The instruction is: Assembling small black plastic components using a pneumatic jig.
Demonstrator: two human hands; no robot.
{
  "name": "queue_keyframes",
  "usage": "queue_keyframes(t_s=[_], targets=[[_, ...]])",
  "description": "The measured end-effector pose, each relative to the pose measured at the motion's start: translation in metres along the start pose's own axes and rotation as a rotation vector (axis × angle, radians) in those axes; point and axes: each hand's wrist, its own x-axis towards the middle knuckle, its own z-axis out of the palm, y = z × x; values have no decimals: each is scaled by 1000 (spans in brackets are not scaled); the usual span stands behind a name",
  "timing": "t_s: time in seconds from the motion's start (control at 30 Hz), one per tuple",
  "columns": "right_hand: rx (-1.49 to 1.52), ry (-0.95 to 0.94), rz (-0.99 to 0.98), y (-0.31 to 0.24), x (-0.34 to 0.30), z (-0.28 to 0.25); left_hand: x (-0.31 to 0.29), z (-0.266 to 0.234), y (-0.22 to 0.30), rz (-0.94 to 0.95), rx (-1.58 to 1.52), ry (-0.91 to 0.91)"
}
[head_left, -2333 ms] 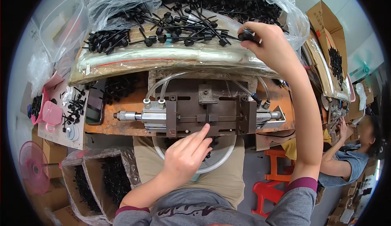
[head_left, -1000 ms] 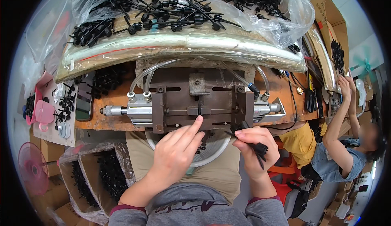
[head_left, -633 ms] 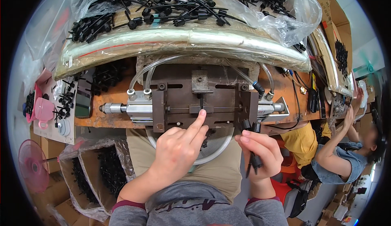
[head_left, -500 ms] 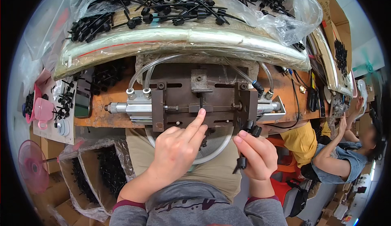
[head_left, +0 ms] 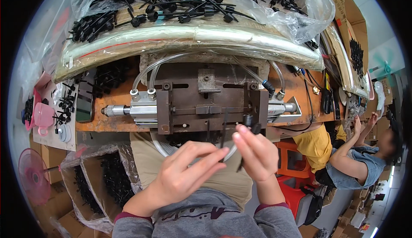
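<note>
My left hand [head_left: 184, 169] is in front of the clamping fixture [head_left: 223, 83], its thumb and fingers pinched at the lower end of a thin black-stemmed plastic part [head_left: 224, 131] standing nearly upright. Close beside it on the right, my right hand [head_left: 258, 154] is closed around black plastic parts with knobbed heads [head_left: 247, 120]; its fingers hide how many. Both hands are slightly blurred. At the fixture's middle, small metal jaws [head_left: 208, 109] sit on a rod between two upright plates, below a bolted block [head_left: 208, 81].
Air cylinders [head_left: 143, 108] with clear hoses flank the fixture on the wooden bench [head_left: 107, 120]. Piles of black parts [head_left: 180, 6] lie on plastic wrapping behind. Below left stands a lined box [head_left: 101, 186] of black parts. A co-worker [head_left: 356, 161] sits at the right.
My left hand has drawn back from the fixture's middle, where its index finger touched a black stem, and now pinches a stemmed part. My right hand has shifted left towards it.
</note>
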Motion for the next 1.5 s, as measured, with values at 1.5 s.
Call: queue_keyframes(t_s=[1.5], targets=[[1279, 8, 1189, -15, 7, 3, -12, -2, 6, 37, 10, -155]])
